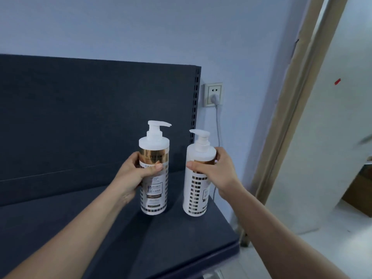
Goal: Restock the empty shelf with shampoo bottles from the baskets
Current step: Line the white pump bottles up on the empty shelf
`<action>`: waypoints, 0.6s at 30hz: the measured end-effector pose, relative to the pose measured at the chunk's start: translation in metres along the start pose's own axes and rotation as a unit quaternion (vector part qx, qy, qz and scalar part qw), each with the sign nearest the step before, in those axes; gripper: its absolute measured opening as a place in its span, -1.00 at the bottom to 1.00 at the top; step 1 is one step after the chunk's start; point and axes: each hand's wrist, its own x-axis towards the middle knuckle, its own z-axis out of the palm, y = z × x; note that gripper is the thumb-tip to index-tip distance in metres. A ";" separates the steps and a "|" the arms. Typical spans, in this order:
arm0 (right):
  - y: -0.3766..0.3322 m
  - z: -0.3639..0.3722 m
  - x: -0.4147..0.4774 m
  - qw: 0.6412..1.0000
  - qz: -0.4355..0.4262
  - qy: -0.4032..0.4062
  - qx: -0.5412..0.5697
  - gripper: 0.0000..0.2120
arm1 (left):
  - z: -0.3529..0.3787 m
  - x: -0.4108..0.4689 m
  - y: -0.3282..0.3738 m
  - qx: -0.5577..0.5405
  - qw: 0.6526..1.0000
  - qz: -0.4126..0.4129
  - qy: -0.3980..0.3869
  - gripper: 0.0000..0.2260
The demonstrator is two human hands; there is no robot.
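Two white pump shampoo bottles with gold bands stand upright on the dark shelf (100, 222), near its right end. My left hand (132, 178) grips the left bottle (154, 190) around its upper body; its pump spout points right. My right hand (217, 174) wraps the right bottle (195, 194) just under its shoulder; that spout points left. The two bottles stand a short gap apart. No basket is in view.
The shelf's dark back panel (90, 117) rises behind the bottles, with a slotted upright at its right edge. A wall socket (213, 94) with a plugged cable hangs just right of it. A door frame (291, 117) and pale floor lie further right.
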 end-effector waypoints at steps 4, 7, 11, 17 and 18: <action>0.010 0.012 0.029 0.999 -0.006 -0.030 0.017 -0.44 | 0.000 0.022 -0.004 0.000 1.000 0.006 0.011 -0.35; 0.017 0.021 0.050 0.998 -0.012 -0.052 0.023 -0.47 | -0.001 0.035 -0.009 0.006 1.000 0.002 0.027 -0.22; 0.021 0.028 0.077 0.996 -0.030 -0.075 0.034 -0.44 | 0.003 0.049 -0.015 0.017 0.999 0.003 0.046 -0.26; 0.026 0.037 0.111 0.993 -0.046 -0.110 0.019 -0.39 | 0.007 0.062 -0.023 0.033 0.996 0.003 0.089 -0.37; 0.027 0.039 0.117 0.992 -0.047 -0.115 0.017 -0.38 | 0.008 0.063 -0.024 0.034 0.995 0.006 0.095 -0.37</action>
